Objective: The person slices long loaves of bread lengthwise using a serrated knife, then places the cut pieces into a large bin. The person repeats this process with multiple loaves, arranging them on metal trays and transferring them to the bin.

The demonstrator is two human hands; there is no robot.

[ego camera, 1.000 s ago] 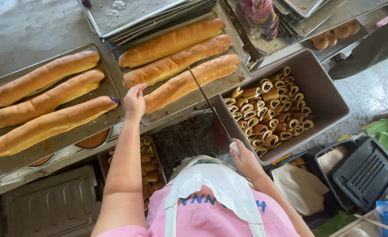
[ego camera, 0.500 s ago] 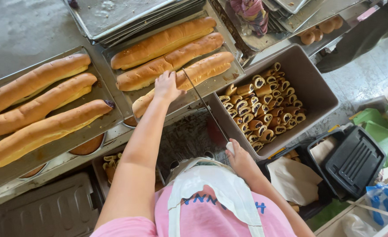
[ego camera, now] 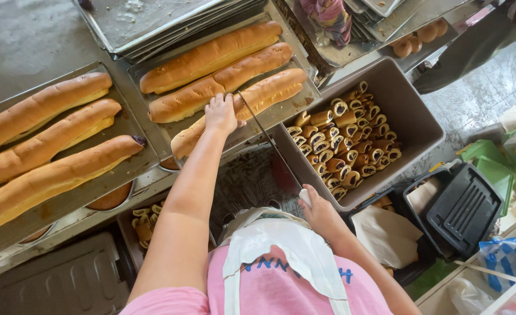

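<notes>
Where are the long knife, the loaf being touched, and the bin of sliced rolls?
long knife (ego camera: 267, 137), head view, middle of the blade.
loaf (ego camera: 269, 90), head view, top crust near its right end.
bin of sliced rolls (ego camera: 412, 114), head view, bare inner wall.

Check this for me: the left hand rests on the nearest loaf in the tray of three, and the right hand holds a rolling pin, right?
Not quite. In the head view the right hand holds a long thin knife, not a rolling pin. The left hand does rest on the nearest loaf in its tray.

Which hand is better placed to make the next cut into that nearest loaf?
Right. The right hand already holds the long knife, its blade reaching the loaf; the left hand rests on it, likely steadying.
</notes>
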